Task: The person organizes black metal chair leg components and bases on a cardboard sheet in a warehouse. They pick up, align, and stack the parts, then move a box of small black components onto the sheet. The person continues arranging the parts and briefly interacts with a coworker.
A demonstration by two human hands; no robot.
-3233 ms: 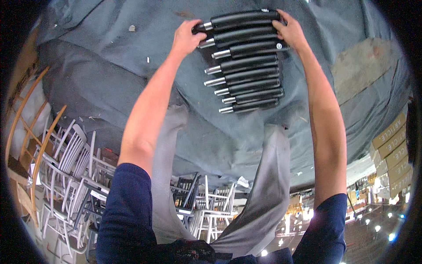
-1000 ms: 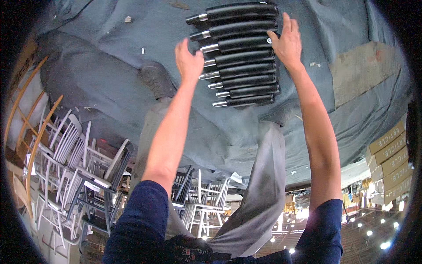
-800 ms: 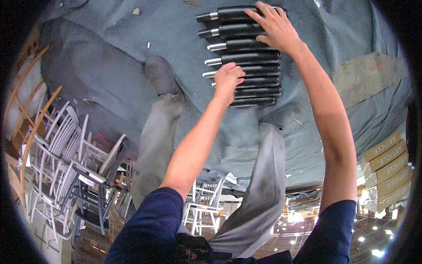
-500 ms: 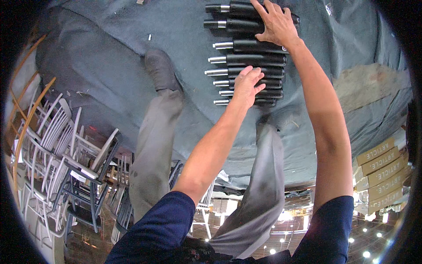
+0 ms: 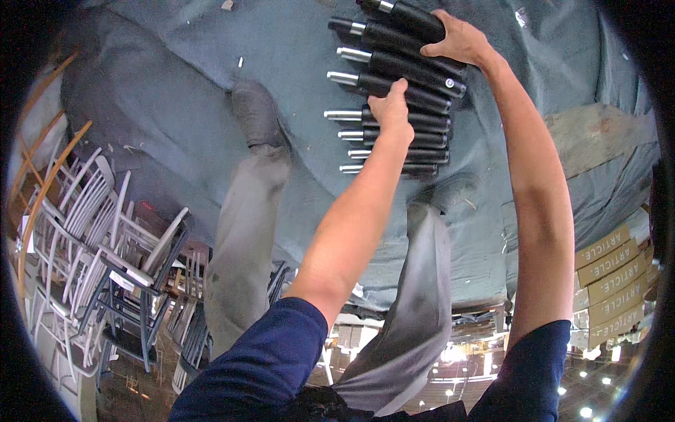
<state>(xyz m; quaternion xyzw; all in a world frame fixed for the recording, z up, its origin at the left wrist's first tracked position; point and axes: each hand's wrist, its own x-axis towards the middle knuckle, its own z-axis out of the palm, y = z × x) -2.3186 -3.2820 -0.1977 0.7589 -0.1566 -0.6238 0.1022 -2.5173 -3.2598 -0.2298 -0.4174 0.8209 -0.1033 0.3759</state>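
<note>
Several black gas lift cylinders with silver rods lie side by side on a dark grey cloth (image 5: 176, 77), rods pointing left. My right hand (image 5: 460, 41) is closed round the right part of the farthest cylinders (image 5: 404, 36), thumb on the near side; its fingertips are partly hidden. Close to the middle of the row, my left hand (image 5: 392, 112) has its fingers bent down against a cylinder (image 5: 415, 93), with the tips out of sight between the bodies. The far cylinders lie aslant, while the near ones (image 5: 422, 153) stay nearly level.
My shoe (image 5: 252, 112) rests on the cloth left of the row, and my other foot is just below it. Stacked chairs (image 5: 91, 211) stand at the left, beside curved wooden strips (image 5: 53, 183). Cardboard boxes (image 5: 612, 281) are piled at the right.
The far cylinders have turned aslant and shifted away, opening a gap to the near ones. My left hand has moved farther up the row and its fingers have bent in; my right fingers have curled.
</note>
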